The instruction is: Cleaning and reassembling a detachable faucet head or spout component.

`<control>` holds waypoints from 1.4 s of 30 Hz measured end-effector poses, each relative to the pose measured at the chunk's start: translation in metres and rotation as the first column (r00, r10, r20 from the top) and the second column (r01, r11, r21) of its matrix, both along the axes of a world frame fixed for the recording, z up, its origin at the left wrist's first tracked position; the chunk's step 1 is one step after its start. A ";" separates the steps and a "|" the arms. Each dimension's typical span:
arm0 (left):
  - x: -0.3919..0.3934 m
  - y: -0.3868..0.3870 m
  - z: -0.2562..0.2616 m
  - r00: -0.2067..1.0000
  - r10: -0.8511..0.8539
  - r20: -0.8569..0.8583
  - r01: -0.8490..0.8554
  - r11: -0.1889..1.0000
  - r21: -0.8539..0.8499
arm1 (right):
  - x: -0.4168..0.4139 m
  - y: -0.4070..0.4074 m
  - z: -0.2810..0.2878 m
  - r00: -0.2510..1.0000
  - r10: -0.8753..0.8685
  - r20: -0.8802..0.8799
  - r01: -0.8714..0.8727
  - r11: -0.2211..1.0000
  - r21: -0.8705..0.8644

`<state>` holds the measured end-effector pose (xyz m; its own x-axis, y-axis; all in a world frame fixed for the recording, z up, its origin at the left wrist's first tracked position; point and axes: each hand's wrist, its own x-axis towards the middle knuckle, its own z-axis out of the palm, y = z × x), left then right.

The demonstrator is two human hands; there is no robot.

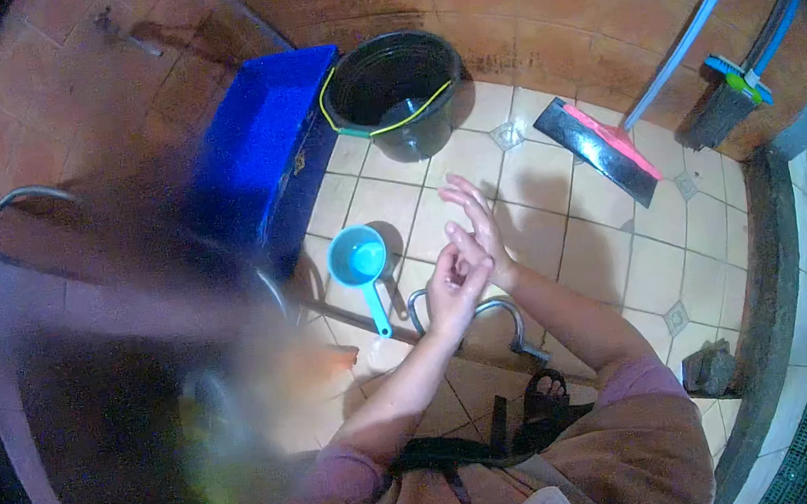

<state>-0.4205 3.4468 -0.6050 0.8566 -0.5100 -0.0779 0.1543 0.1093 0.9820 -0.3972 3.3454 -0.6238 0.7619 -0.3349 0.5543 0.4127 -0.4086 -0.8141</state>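
My left hand (457, 287) is closed around part of my right hand (481, 235), near the thumb, and the two press together. Both look wet. The fingers of my right hand point up and stand a little apart, with no object in them. Just left of the hands, a light-blue plastic dipper (359, 256) shows a round bowl and a handle towards me. Below the hands, a curved metal pipe (502, 303) is partly hidden by my left wrist.
A black bucket (416, 141) with a yellow handle stands by the brick-coloured wall, beside a blue rectangular plastic bin (267, 125). A pink-headed floor squeegee (599, 152) rests on the tiled floor (600, 250). A blue-and-green brush (742, 86) leans further right. The left side is blurred.
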 end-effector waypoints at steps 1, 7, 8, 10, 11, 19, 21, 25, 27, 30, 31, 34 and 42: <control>0.000 0.002 -0.004 1.000 -0.003 0.007 0.004 1.000 -0.006 | 0.000 -0.002 0.001 0.995 0.074 0.062 -0.072 0.997 -0.034; 0.001 0.003 -0.010 0.999 -0.038 -0.021 0.036 0.995 -0.098 | 0.011 -0.002 0.007 0.993 -0.012 -0.119 0.007 0.999 -0.037; 0.002 0.000 -0.009 0.999 -0.041 -0.018 0.039 0.994 -0.100 | 0.015 -0.004 -0.001 0.997 -0.042 -0.068 0.046 0.998 0.052; 0.002 -0.001 -0.007 0.999 -0.027 0.037 0.032 0.986 -0.161 | 0.016 -0.002 0.001 0.995 -0.099 -0.012 0.100 0.985 0.139; 0.002 0.000 -0.006 0.999 -0.025 0.036 0.030 0.987 -0.159 | 0.015 -0.002 0.002 0.995 -0.097 -0.013 0.098 0.985 0.141; 0.001 -0.002 0.023 0.995 0.009 0.095 -0.009 1.000 -0.001 | 0.007 0.001 0.022 0.976 -0.150 0.157 0.158 0.987 -0.041; 0.003 -0.003 0.018 0.994 0.026 0.107 -0.023 0.999 -0.024 | 0.007 0.002 0.022 0.978 -0.149 0.148 0.157 0.986 -0.047; 0.004 -0.003 0.017 0.992 0.056 0.111 -0.054 0.998 -0.027 | 0.005 0.005 0.022 0.980 -0.147 0.133 0.158 0.985 -0.075; 0.003 -0.002 0.017 0.995 0.042 0.089 -0.042 0.999 -0.004 | 0.007 0.005 0.020 0.985 -0.129 0.119 0.135 0.990 -0.043; 0.001 -0.002 0.019 0.990 0.015 0.143 -0.019 1.000 0.025 | 0.005 0.007 0.023 0.983 -0.171 0.066 0.179 0.972 -0.152; 0.001 -0.003 0.019 0.976 -0.002 0.216 -0.005 0.999 0.033 | 0.005 0.008 0.024 0.971 -0.238 0.034 0.237 0.926 -0.293; 0.004 -0.009 0.014 0.996 0.072 0.045 -0.065 0.989 -0.136 | 0.004 0.020 0.023 0.938 -0.320 -0.134 0.216 0.841 -0.495; 0.055 0.007 0.015 0.874 -0.071 -0.481 -0.084 0.952 -0.293 | -0.007 0.036 0.005 0.946 -0.051 -0.320 -0.130 0.846 -0.517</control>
